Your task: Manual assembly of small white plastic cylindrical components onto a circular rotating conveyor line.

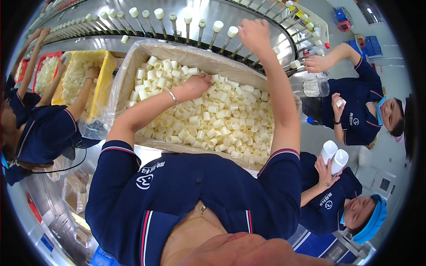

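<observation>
A large lined box [262,84] in front of me is filled with small cream plastic caps [213,119], hollow and cylinder-shaped. My left hand [197,86] reaches into the far part of the heap, its fingers curled down among the caps. Whatever its fingertips hold is hidden. Above the box's far right edge, my right hand [254,36] is raised at the curved row of metal rods, fingers bent together. What lies inside those fingers does not show. Just left of it, cream caps sit on upright rods, including one cap [233,31] close to my fingers.
At left, other people's arms reach over a yellow crate [106,84] and a red crate [47,73] of pale parts. At right, a co-worker's hand [316,64] is at the rods beside a clear jar [313,88]. Another person holds white containers [333,157]. A metal table [195,9] spans the far side.
</observation>
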A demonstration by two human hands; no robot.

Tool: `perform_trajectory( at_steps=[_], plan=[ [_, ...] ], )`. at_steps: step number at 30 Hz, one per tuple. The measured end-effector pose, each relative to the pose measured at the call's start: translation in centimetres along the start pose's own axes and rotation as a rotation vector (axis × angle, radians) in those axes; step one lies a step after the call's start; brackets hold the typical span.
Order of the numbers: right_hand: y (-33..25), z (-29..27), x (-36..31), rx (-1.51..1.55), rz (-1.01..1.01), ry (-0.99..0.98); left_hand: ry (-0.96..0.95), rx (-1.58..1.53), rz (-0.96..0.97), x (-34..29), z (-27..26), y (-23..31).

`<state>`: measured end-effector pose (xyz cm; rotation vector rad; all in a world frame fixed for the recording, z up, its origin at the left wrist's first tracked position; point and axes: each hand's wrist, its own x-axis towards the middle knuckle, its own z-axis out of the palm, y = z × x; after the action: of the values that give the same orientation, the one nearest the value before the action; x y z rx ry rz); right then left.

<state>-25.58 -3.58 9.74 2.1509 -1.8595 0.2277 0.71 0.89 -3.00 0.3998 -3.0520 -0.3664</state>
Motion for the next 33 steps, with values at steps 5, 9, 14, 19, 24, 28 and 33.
perform_trajectory(
  at_steps=[5, 9, 14, 19, 24, 28, 33],
  plan=[
    [0.3, -0.2, -5.4, -0.01, 0.147, 0.235, -0.106, 0.108, -0.022, 0.9, -0.1, 0.8],
    [1.6, -0.4, -6.9, -0.132, 0.173, 0.307, -0.188, 0.169, -0.024, 1.8, -0.4, 0.7],
    [-4.0, -4.4, -8.8, 0.103, 0.089, 0.398, 0.088, -0.483, -0.049, -0.2, -1.6, -0.5],
    [-10.2, 1.2, -15.9, 0.326, -0.136, -0.005, 0.002, -1.137, -0.18, -0.8, -5.6, 0.0],
    [-9.2, 6.4, -16.5, 0.29, 0.068, -0.34, 0.357, -0.98, -0.12, -1.5, -10.2, 1.0],
    [-9.4, 4.5, -14.9, 0.251, -0.024, -0.654, 0.51, -0.864, -0.271, -0.6, -12.3, -1.0],
    [-9.4, -0.7, -13.4, 0.463, 0.058, -0.549, 0.831, -0.183, -0.319, 3.0, -14.3, -5.9]
  ],
)
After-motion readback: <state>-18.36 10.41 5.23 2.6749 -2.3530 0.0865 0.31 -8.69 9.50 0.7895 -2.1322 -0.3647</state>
